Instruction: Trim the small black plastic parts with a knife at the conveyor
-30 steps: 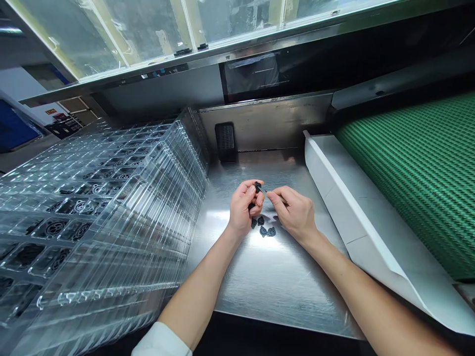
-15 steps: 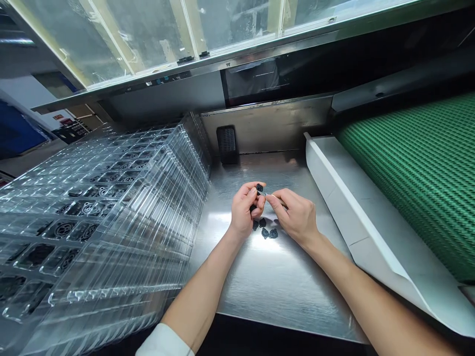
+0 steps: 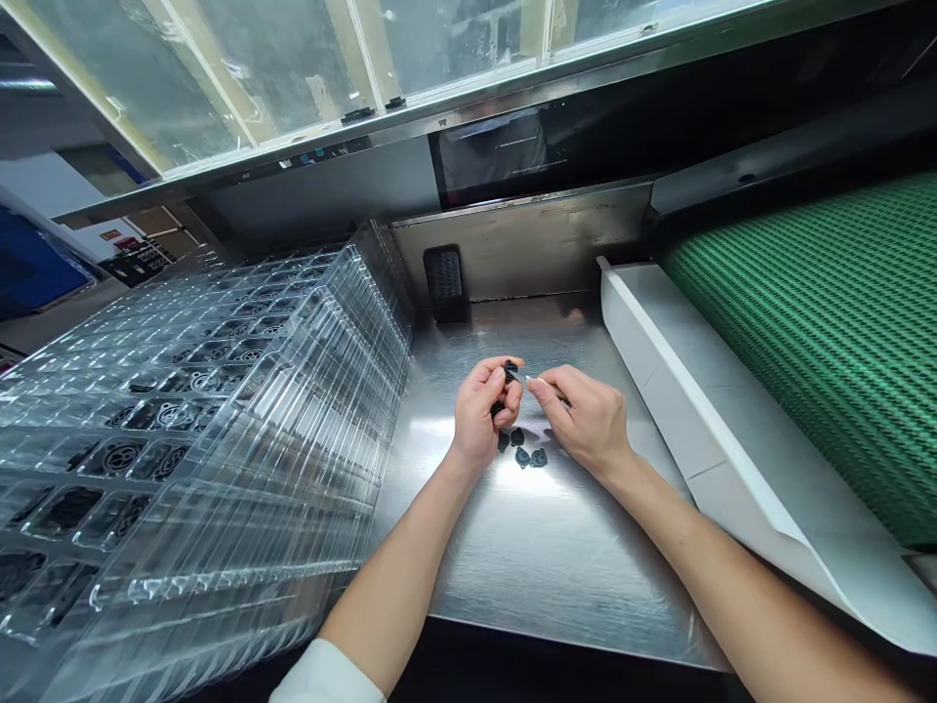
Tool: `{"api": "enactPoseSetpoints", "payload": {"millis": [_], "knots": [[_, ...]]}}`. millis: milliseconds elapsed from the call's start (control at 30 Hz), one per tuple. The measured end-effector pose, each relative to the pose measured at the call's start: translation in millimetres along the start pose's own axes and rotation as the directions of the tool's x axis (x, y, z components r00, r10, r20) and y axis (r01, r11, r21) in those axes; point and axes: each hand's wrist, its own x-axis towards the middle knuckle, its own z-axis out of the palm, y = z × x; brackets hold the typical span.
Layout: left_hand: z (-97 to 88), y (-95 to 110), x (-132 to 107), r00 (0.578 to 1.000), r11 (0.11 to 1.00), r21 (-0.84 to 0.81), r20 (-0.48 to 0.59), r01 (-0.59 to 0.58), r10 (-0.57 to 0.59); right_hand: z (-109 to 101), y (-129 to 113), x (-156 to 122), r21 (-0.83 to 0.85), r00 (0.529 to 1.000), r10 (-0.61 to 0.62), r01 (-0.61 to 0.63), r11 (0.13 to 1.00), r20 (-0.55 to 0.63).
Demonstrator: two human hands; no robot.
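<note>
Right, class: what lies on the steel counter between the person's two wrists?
Four small black moulded parts lie on the steel counter, between the left hand and right hand, as the head view shows.

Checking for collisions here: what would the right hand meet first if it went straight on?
The right hand points at the small black part in the left hand, probably meeting that first, though depth is unclear.

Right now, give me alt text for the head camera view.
The left hand holds a small black part; the right hand pinches a metal piece against it. Black parts lie on the steel bench between clear trays and a green belt.
</note>
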Motion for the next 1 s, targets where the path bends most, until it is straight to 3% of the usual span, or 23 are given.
{"api": "enactPoseSetpoints", "payload": {"millis": [233, 500, 733, 1000], "knots": [[0.6, -0.3, 0.1, 1.0, 1.0, -0.004, 0.01, -0.006, 0.006, -0.5, -0.9, -0.2, 0.02, 1.0, -0.014, 0.013, 1.0, 0.023], [0.5, 0.0, 0.6, 1.0, 1.0, -0.007, 0.02, 0.0, 0.0, -2.0, 1.7, 1.6, -0.011, 0.999, -0.039, 0.039, 0.999, -0.027], [2.2, -4.7, 0.6, 1.0, 1.0, -0.001, 0.009, 0.028, -0.028, 0.0, -7.5, 1.2, 0.265, 0.998, 0.068, -0.07, 0.962, 0.017], [5.1, -9.1, -1.2, 0.996, 0.996, 0.046, 0.028, 0.078, -0.08, 3.4, -6.4, 1.9, 0.413, 0.984, 0.169, -0.174, 0.894, 0.049]]}}
